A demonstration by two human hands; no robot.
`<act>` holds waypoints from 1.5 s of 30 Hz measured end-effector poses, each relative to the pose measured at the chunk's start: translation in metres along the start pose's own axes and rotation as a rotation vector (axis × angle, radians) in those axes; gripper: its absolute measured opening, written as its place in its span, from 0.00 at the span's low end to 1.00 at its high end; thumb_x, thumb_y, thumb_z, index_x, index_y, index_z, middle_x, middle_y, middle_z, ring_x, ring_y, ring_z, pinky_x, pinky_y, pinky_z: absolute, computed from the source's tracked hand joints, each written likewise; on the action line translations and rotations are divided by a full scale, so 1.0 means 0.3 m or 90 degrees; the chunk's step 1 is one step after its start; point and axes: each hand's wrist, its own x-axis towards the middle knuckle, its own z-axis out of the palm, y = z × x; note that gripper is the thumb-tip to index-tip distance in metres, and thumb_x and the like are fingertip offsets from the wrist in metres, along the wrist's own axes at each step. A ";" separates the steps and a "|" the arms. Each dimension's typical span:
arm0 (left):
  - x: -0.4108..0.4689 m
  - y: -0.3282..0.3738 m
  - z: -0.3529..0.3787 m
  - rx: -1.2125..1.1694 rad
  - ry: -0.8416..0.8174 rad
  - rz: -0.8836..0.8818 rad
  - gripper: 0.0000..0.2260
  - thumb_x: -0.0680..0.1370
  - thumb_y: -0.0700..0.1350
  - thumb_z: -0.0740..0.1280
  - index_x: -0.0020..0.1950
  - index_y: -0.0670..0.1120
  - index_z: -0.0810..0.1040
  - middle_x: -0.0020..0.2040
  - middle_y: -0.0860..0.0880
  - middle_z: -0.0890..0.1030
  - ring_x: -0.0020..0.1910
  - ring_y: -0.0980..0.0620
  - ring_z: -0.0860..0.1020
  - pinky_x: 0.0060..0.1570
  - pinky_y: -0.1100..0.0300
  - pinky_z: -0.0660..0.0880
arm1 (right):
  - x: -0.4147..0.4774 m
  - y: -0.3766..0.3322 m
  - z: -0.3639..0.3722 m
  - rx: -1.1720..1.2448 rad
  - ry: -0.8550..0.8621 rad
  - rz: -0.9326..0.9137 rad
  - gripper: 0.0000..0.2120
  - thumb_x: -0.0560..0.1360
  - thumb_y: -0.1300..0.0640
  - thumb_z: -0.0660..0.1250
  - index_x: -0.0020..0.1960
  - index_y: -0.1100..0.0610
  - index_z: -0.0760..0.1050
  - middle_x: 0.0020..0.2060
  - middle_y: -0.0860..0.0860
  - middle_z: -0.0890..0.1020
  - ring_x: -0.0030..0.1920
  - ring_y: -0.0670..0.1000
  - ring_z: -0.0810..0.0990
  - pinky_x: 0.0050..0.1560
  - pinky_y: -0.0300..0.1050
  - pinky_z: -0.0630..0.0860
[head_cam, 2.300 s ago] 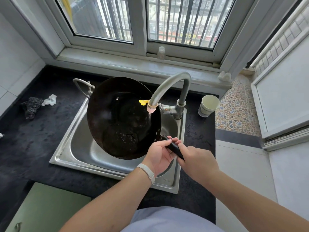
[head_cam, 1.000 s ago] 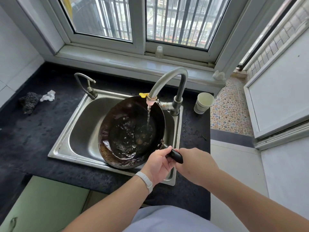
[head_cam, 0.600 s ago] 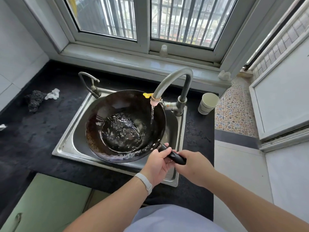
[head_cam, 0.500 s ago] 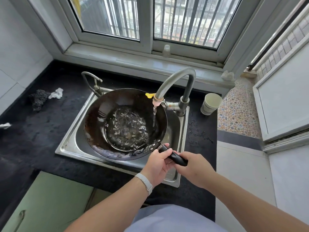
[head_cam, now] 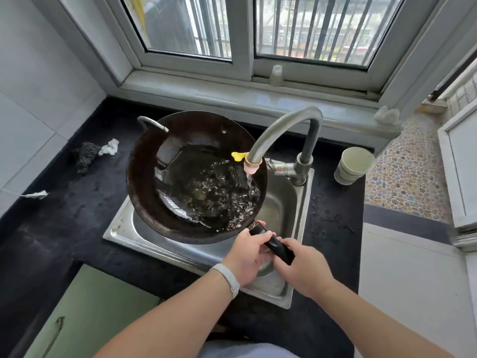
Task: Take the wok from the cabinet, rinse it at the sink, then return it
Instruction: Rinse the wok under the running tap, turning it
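A large dark wok point(head_cam: 180, 156) hangs over the steel sink point(head_cam: 121, 231), tilted with its far rim raised. Water runs from the curved tap point(head_cam: 281, 130) onto its right side and swirls inside. Both hands grip its black handle point(head_cam: 273, 245): my left hand point(head_cam: 247, 254) is nearer the pan, my right hand point(head_cam: 304, 267) holds the handle's end. A white band sits on my left wrist.
A stack of paper cups point(head_cam: 353, 165) stands right of the tap. A dark scrubber point(head_cam: 85, 155) and white scraps point(head_cam: 109, 147) lie on the black counter at left. A green cabinet door point(head_cam: 85, 313) is below the counter. A small bottle point(head_cam: 275, 76) stands on the window sill.
The wok has been swung and tilted under the running tap, its far rim now raised higher and covering the small second tap. Both hands have kept hold of the handle.
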 end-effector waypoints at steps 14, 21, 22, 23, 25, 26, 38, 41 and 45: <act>0.125 0.025 0.062 -0.090 0.011 0.015 0.09 0.81 0.31 0.59 0.54 0.44 0.71 0.42 0.42 0.79 0.44 0.44 0.82 0.55 0.49 0.77 | 0.181 0.126 0.007 -0.161 0.170 -0.198 0.14 0.69 0.43 0.63 0.41 0.51 0.80 0.25 0.48 0.78 0.23 0.50 0.77 0.21 0.42 0.70; 0.162 0.038 0.061 -0.104 0.008 0.014 0.09 0.81 0.30 0.59 0.54 0.43 0.72 0.42 0.42 0.79 0.46 0.43 0.81 0.56 0.48 0.77 | 0.224 0.145 0.023 -0.140 0.178 -0.214 0.12 0.69 0.45 0.64 0.39 0.53 0.79 0.25 0.48 0.77 0.22 0.51 0.76 0.20 0.42 0.68; 0.165 0.039 0.062 -0.103 0.006 0.012 0.09 0.81 0.31 0.59 0.54 0.43 0.72 0.42 0.42 0.79 0.46 0.43 0.81 0.55 0.49 0.78 | 0.226 0.146 0.021 -0.138 0.176 -0.215 0.12 0.69 0.45 0.64 0.39 0.53 0.79 0.25 0.48 0.77 0.22 0.52 0.75 0.20 0.42 0.68; 0.167 0.040 0.064 -0.102 0.008 0.010 0.09 0.81 0.31 0.59 0.54 0.43 0.72 0.42 0.42 0.79 0.46 0.43 0.81 0.55 0.49 0.78 | 0.229 0.148 0.018 -0.139 0.173 -0.215 0.12 0.69 0.46 0.64 0.39 0.54 0.79 0.25 0.48 0.77 0.22 0.52 0.75 0.20 0.42 0.68; 0.168 0.041 0.066 -0.101 0.009 0.005 0.09 0.81 0.31 0.59 0.55 0.43 0.72 0.42 0.42 0.79 0.46 0.44 0.81 0.54 0.49 0.78 | 0.230 0.148 0.013 -0.144 0.163 -0.213 0.12 0.69 0.46 0.64 0.39 0.54 0.79 0.25 0.48 0.77 0.22 0.52 0.75 0.20 0.42 0.67; 0.168 0.042 0.066 -0.101 0.009 0.004 0.09 0.81 0.31 0.59 0.55 0.43 0.72 0.43 0.42 0.79 0.46 0.44 0.81 0.54 0.49 0.78 | 0.230 0.147 0.011 -0.147 0.159 -0.213 0.12 0.69 0.46 0.64 0.39 0.54 0.79 0.25 0.48 0.77 0.22 0.52 0.75 0.21 0.42 0.67; 0.110 0.021 0.036 -0.097 -0.002 -0.015 0.09 0.80 0.31 0.59 0.55 0.42 0.71 0.42 0.41 0.79 0.46 0.42 0.82 0.47 0.50 0.82 | 0.130 0.077 -0.024 -0.134 0.063 -0.127 0.13 0.70 0.42 0.63 0.44 0.50 0.79 0.29 0.49 0.80 0.29 0.52 0.79 0.28 0.45 0.73; 0.079 0.006 0.027 -0.098 -0.007 -0.021 0.08 0.80 0.31 0.60 0.56 0.42 0.71 0.42 0.41 0.80 0.46 0.42 0.82 0.45 0.51 0.82 | 0.095 0.048 -0.051 -0.105 0.002 -0.088 0.11 0.74 0.43 0.66 0.50 0.47 0.79 0.35 0.48 0.82 0.36 0.50 0.81 0.36 0.45 0.73; 0.034 -0.026 0.011 -0.079 -0.001 -0.025 0.07 0.81 0.32 0.60 0.53 0.42 0.71 0.40 0.42 0.80 0.44 0.43 0.82 0.44 0.51 0.82 | 0.042 0.007 -0.072 -0.088 -0.057 -0.044 0.11 0.75 0.43 0.64 0.54 0.46 0.78 0.38 0.47 0.83 0.39 0.50 0.80 0.40 0.44 0.76</act>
